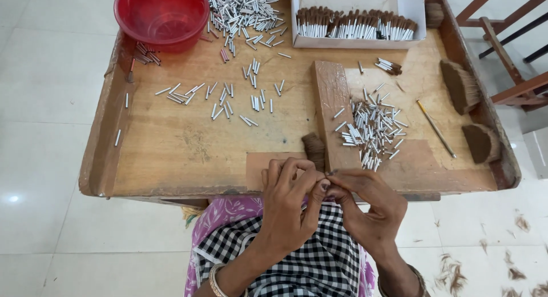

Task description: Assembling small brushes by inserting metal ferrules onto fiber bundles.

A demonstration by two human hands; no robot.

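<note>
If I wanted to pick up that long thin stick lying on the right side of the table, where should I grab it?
Probably near the middle of the thin stick, pinched from above between thumb and fingertip. It lies flat and slanted on the wooden table, with bare wood on both sides. The brown fibre bundles sit clear of it, so nothing blocks a hand coming straight down.
</note>
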